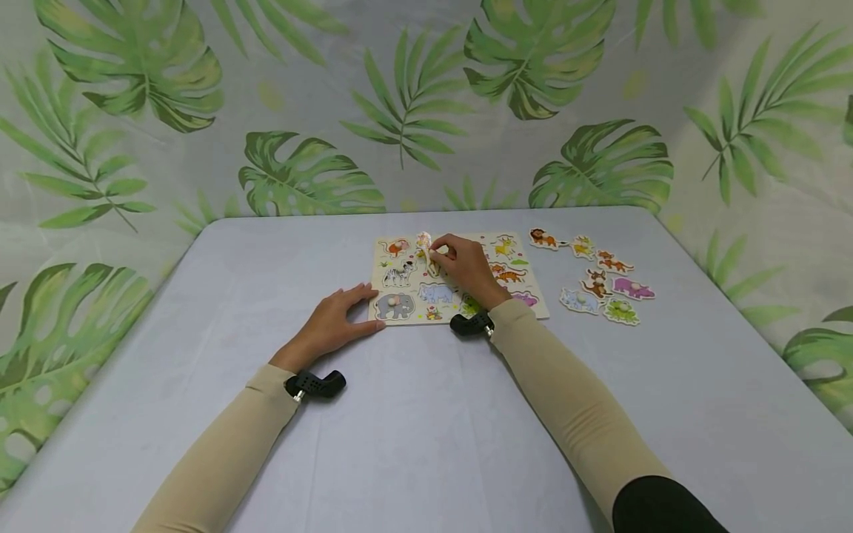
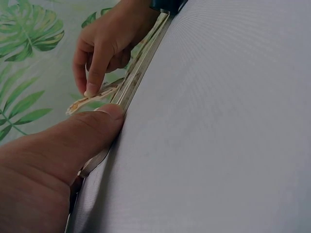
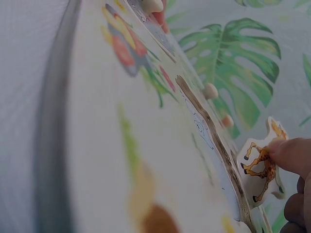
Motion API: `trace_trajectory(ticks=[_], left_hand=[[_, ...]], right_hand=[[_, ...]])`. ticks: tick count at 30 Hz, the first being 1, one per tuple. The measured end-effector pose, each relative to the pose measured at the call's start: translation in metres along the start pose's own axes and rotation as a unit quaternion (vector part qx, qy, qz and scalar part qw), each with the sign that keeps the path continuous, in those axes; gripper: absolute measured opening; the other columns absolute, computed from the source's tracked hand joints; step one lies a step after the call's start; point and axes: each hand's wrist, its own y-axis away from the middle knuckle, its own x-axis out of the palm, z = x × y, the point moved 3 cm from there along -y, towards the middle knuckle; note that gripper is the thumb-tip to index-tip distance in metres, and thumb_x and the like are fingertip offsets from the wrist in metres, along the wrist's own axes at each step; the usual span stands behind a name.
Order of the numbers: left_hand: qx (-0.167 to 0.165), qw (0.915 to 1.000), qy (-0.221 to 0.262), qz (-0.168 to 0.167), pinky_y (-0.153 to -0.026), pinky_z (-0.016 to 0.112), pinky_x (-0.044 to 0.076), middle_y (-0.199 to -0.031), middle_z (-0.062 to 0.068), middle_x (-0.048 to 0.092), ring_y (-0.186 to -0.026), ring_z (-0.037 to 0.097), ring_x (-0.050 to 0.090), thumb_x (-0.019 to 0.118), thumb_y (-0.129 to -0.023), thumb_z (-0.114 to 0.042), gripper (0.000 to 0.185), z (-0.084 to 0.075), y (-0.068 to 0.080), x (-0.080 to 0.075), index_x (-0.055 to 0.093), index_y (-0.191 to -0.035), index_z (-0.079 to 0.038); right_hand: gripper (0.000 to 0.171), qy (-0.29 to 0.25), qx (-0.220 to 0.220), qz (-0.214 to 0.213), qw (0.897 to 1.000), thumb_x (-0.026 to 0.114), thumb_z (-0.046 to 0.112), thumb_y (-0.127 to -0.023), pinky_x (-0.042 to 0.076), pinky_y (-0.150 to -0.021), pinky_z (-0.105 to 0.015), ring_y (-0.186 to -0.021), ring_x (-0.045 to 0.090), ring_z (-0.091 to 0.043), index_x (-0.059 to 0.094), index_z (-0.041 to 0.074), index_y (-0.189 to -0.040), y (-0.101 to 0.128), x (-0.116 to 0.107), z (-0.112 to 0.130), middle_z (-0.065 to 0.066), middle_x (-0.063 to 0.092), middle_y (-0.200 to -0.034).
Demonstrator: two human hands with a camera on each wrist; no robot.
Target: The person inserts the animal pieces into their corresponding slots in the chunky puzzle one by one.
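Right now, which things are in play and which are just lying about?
In play:
right hand, pinching the giraffe piece
left hand, flat at the board edge

Lying about:
loose pieces right of the board
table

puzzle board [image 1: 460, 314]: wood, matt print | table cover [image 1: 426, 429]: smooth grey cloth | sleeves [image 1: 566, 400]: beige knit

A pale grey bench [image 1: 413, 414] stands before a backdrop printed with green palm leaves [image 1: 300, 178]. Seven loose animal pieces [image 1: 603, 277] lie right of the board.
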Motion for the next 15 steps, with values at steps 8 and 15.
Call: trace_trajectory(ticks=[8,15], left_hand=[[0.001,1.0,0.003,-0.003,-0.119,0.045,0.017,-0.15,0.009,0.041,-0.14,0.026,0.033,0.072,-0.084,-0.045,0.066,-0.001,0.0014,-0.0012,0.053,-0.139,-0.013],[0.009,0.9999,0.002,-0.006,-0.119,0.044,0.017,-0.149,0.009,0.042,-0.14,0.025,0.034,0.073,-0.084,-0.045,0.066,-0.0016,0.0006,-0.0016,0.053,-0.138,-0.012]], right_hand=[[0.014,-0.012,0.018,0.013,1.0,0.068,0.02,-0.092,0.03,-0.051,-0.031,-0.049,0.032,-0.019,0.07,0.012,-0.103,-0.0017,0.001,0.0045,-0.004,0.042,-0.056],[0.014,-0.01,0.028,0.018,0.999,0.067,0.02,-0.092,0.031,-0.051,-0.03,-0.05,0.036,-0.019,0.07,0.012,-0.104,-0.0035,0.0034,0.0037,-0.004,0.046,-0.058]])
